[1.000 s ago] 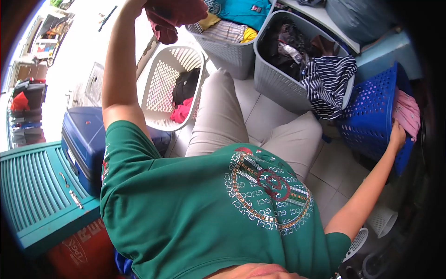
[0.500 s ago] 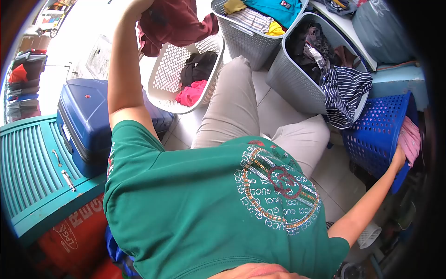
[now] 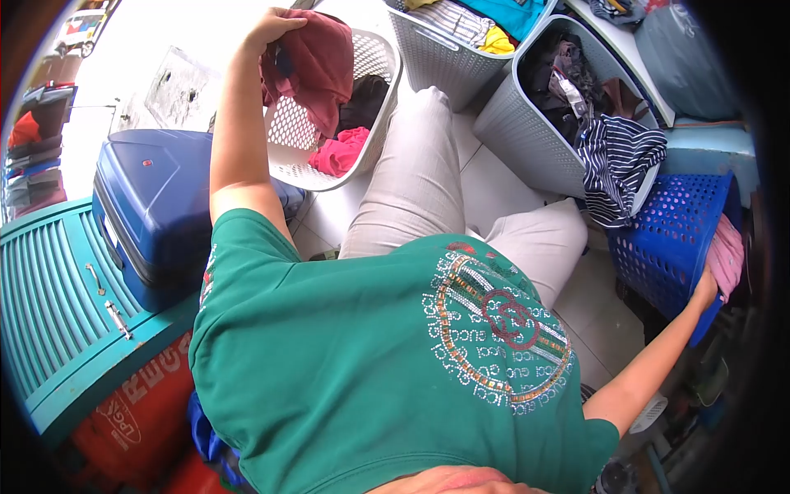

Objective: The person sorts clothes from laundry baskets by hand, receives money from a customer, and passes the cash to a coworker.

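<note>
Dark red cloth (image 3: 317, 70) hangs from the person's left hand (image 3: 274, 31), up over the left side of the white basket (image 3: 387, 123). The fingers of this hand are closed on the top of the cloth, and the rest droops down. The cloth covers part of the basket's top from view. It is hard to tell if its low end touches the rim.

Inside the white basket lie a black cloth (image 3: 363, 103) and a bright pink cloth (image 3: 341, 153). The pink one is near the bottom edge of the basket in view, and the black one is above it.

The right hand (image 3: 704, 290) is far off on the other side, at the edge of the blue basket (image 3: 650, 230). Its fingers are bent there, just beside a light pink cloth (image 3: 726, 257) that hangs at the basket's open side. How tight the hand is, and if it grips the rim or the cloth, I cannot tell. The blue basket is tipped, with its open side to the right.

Between the white and blue baskets are two grey ones. The first grey basket (image 3: 428, 66) has striped, yellow and blue clothes at its top. The second grey basket (image 3: 522, 123) has dark clothes inside, and a striped cloth (image 3: 619, 165) hangs over its bottom right corner. A blue suitcase (image 3: 156, 198) is by the left arm, behind a green slatted door (image 3: 62, 305).
</note>
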{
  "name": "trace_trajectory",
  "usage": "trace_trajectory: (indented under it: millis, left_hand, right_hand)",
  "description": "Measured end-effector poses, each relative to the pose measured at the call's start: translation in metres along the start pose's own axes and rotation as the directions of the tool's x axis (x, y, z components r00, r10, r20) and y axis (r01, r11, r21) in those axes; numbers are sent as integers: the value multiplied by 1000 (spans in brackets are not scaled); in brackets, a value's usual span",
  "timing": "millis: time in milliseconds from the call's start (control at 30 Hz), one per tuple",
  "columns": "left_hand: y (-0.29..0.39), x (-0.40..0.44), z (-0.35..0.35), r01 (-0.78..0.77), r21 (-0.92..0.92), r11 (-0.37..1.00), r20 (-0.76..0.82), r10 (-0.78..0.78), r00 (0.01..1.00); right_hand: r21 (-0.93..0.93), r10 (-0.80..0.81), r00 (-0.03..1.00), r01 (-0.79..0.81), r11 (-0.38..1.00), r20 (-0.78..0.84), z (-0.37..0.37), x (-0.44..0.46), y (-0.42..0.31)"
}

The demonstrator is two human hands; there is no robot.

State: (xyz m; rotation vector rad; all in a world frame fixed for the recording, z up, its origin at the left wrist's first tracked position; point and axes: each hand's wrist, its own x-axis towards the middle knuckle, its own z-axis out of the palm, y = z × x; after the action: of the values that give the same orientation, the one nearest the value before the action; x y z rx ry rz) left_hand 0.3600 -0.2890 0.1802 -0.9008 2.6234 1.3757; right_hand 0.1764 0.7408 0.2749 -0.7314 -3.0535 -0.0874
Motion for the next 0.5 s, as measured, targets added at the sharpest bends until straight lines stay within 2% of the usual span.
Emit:
trace_trajectory:
  millis: [33,100,233,300,333,400,433,467,500]
  left_hand:
    - [-9,5,1,6,-1,1000,1,-6,1000]
    - [-30,16,5,2,-156,988,102,14,995]
    - [-83,47,21,-91,-151,984,64,101,993]
    - [-110,63,31,-183,-13,983,-156,179,971]
    - [-114,61,37,-88,104,991,-259,113,959]
    - [-131,77,50,-51,221,974,-385,135,913]
    - [-123,75,56,-2,225,974,-373,88,924]
    - [-112,78,65,-10,138,990,-363,60,930]
    - [-84,67,77,-55,108,993,-363,91,927]
  right_hand:
    - [-7,31,1000,-31,999,6,-1,1,0]
    - [-21,59,998,-59,998,14,-2,3,2]
    - [24,18,998,-20,1000,53,-2,4,7]
    - [42,-1,997,-3,999,76,-3,3,4]
    - [19,3,999,-4,1000,45,-2,1,2]
    - [5,20,1000,-20,1000,-5,-4,-3,2]
    - [-47,9,999,-11,999,-41,0,-3,2]
    - [-100,-2,997,-6,995,-76,2,-2,3]
    - [-69,-17,995,10,998,-103,0,-10,-2]
